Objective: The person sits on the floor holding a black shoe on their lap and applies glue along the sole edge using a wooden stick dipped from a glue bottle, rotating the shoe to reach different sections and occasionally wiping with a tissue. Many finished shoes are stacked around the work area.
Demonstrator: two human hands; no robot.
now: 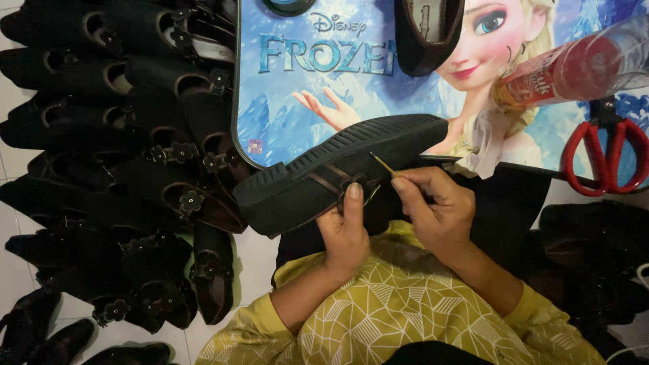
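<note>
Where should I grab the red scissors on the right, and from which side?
Take the scissors by the red handle loops, coming from the near side. The loops point toward the person and lie open on the table edge, while the blades point away and are partly under the red tube. The right hand is nearer, but it holds a thin stick at the shoe.
</note>
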